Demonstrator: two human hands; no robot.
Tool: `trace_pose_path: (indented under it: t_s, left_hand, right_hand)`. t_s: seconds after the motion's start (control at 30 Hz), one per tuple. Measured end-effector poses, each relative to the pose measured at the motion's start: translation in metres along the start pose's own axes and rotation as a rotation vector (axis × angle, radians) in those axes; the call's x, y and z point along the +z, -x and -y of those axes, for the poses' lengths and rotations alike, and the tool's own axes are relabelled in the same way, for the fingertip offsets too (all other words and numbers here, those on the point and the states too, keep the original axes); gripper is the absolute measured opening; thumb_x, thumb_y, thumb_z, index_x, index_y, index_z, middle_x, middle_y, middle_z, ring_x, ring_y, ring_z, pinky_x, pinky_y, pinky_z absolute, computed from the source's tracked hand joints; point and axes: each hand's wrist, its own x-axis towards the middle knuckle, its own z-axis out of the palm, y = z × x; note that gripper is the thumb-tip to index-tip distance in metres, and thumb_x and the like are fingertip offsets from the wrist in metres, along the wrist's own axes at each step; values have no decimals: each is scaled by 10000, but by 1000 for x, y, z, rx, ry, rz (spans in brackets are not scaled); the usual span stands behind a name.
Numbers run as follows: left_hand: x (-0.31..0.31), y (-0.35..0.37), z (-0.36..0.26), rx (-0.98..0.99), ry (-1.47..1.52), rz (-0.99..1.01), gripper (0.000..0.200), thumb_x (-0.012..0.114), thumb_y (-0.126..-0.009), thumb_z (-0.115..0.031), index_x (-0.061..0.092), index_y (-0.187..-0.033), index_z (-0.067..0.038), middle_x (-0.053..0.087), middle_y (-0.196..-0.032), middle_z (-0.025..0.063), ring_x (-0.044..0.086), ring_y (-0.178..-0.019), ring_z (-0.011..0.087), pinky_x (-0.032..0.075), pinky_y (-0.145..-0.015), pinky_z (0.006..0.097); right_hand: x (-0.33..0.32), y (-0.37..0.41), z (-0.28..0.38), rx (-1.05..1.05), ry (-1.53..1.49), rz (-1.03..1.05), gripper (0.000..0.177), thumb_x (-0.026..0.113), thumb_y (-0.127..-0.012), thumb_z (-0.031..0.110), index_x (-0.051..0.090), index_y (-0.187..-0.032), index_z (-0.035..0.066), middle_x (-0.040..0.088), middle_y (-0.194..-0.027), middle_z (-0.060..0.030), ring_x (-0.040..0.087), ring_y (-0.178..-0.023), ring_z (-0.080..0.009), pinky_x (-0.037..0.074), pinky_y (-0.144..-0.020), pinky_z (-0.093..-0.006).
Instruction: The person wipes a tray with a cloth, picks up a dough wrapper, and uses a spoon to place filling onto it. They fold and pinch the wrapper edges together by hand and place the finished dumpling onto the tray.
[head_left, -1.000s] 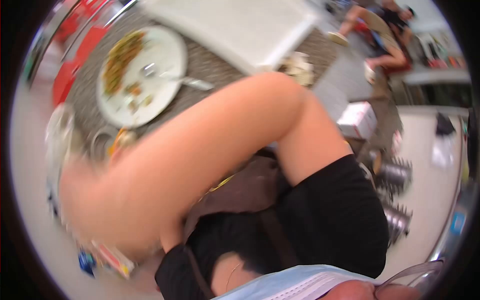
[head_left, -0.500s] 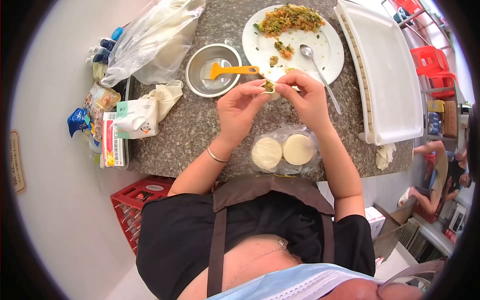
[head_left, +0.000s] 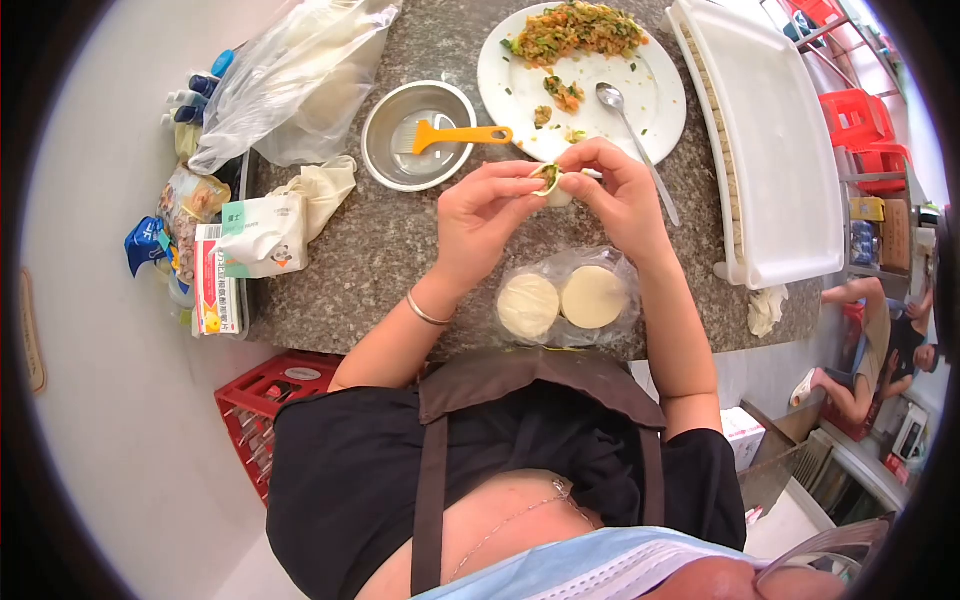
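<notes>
Between my fingertips is a small dumpling (head_left: 549,182), a pale wrapper folded around green and orange filling that shows at its top. My left hand (head_left: 485,215) pinches its left side, and my right hand (head_left: 618,200) pinches the right. Just beyond my hands lies a white plate (head_left: 497,75) with a heap of chopped filling (head_left: 580,38) and a spoon (head_left: 632,130) resting on its right part. Nearer my body, two stacks of round wrappers (head_left: 591,297) sit on clear plastic. A metal bowl (head_left: 376,160) with an orange-handled brush (head_left: 460,135) across it stands to the left.
A long white tray (head_left: 775,150) stands on the right of the speckled stone counter (head_left: 400,260). At the left are a plastic bag (head_left: 310,80), a tissue pack (head_left: 265,238) and small packages. A red crate (head_left: 250,410) is below the counter; another person (head_left: 870,350) sits far right.
The dumpling has turned slightly between my fingers, and its filled opening shows more now. The whole view has shifted a little. Both hands keep their pinch.
</notes>
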Motion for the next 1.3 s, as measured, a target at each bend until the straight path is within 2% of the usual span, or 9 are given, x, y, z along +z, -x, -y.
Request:
trace_pose_path:
  t_s: [0.1, 0.17, 0.33, 0.57, 0.73, 0.9, 0.97, 1.03, 1.3]
  left_hand:
    - [1, 0, -1, 56, -54, 34, 183, 685, -843, 55, 687, -1022, 16, 647, -1127, 127, 630, -1016, 170, 547, -863, 292]
    - [2, 1, -2, -82, -28, -49, 157, 683, -845, 53, 684, -999, 22, 651, -1119, 125, 632, -1016, 170, 552, -851, 290]
    - [7, -1, -4, -105, 51, -132, 150, 690, -840, 52, 681, -988, 28, 653, -1114, 132, 640, -1010, 173, 554, -852, 290]
    - [4, 0, 3, 37, -25, 1, 203, 674, -848, 69, 690, -1045, 23, 672, -1082, 141, 647, -996, 178, 552, -845, 288]
    - [5, 3, 1, -77, -9, -51, 190, 688, -845, 51, 683, -1034, 32, 670, -1086, 135, 649, -976, 161, 548, -821, 273]
    - [2, 1, 3, -103, -5, -64, 183, 696, -843, 37, 674, -1025, 40, 664, -1088, 127, 647, -954, 141, 544, -810, 259]
    - [6, -1, -2, -223, 74, -105, 170, 687, -849, 44, 681, -1019, 36, 660, -1087, 123, 645, -945, 145, 541, -815, 261]
    - [3, 0, 4, -168, 58, -71, 167, 684, -851, 46, 686, -1017, 31, 659, -1082, 120, 642, -952, 148, 540, -817, 263]
    - [4, 1, 7, -34, -24, -15, 158, 690, -849, 42, 699, -1004, 11, 644, -1081, 109, 630, -967, 152, 541, -811, 268]
  right_hand:
    - [1, 2, 6, -170, 210, 21, 50, 692, -830, 36, 669, -853, -2, 651, -817, -69, 605, -791, -151, 467, -738, -271]
    - [6, 5, 5, -185, 231, -14, 53, 696, -827, 36, 666, -843, -5, 651, -819, -74, 609, -782, -161, 473, -729, -278]
    - [11, 6, 7, -337, 400, -66, 66, 693, -835, 44, 656, -846, -10, 648, -815, -82, 605, -746, -171, 475, -695, -283]
    - [-6, 3, 3, -68, 145, 56, 60, 692, -836, 43, 658, -856, -3, 646, -813, -76, 605, -757, -167, 476, -702, -287]
    - [6, 6, 5, -282, 387, -64, 65, 702, -812, 34, 660, -847, -1, 651, -812, -88, 617, -773, -197, 482, -699, -299]
    - [9, 6, 2, -336, 421, -71, 64, 703, -806, 31, 662, -847, 1, 654, -818, -89, 624, -785, -208, 486, -700, -305]
    - [5, 6, 1, -332, 429, -95, 64, 701, -808, 32, 662, -847, 1, 654, -825, -87, 624, -789, -205, 486, -702, -304]
    - [-1, 5, 0, -137, 248, -25, 56, 695, -811, 30, 660, -844, 2, 651, -825, -87, 623, -770, -206, 487, -705, -301]
    - [6, 7, 6, -260, 376, -41, 57, 704, -805, 45, 670, -839, 12, 653, -826, -89, 624, -791, -222, 492, -722, -318]
